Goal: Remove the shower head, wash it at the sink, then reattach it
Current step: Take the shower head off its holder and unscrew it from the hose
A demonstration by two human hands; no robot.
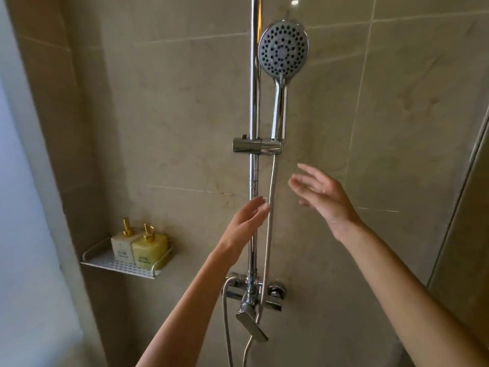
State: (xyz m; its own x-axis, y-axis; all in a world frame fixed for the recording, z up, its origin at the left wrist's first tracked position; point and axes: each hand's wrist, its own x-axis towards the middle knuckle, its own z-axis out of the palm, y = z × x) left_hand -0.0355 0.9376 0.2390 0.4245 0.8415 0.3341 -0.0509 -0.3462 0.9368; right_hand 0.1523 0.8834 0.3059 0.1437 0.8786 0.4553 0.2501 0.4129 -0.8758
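Bottles (140, 246), 2 of them with gold pump tops, stand side by side on a white perforated shelf (116, 266) on the wall, well left of and below your left hand (244, 226). That grip is loose, fingers nearly straight and holding nothing, with the fingertips just in front of the chrome riser rail (254, 102) and beside the metal hose (270, 207); whether they touch the hose you cannot tell. Below your left forearm sits the mixer valve (251, 292) with its lever handle (251, 324) angled down. Above and between both hands, the shower head (283, 47) sits upright in the sliding holder (258, 145) on the rail, face toward you. Your right hand (321, 194) is spread wide with fingers splayed, grasping nothing, just right of the hose and below the holder.
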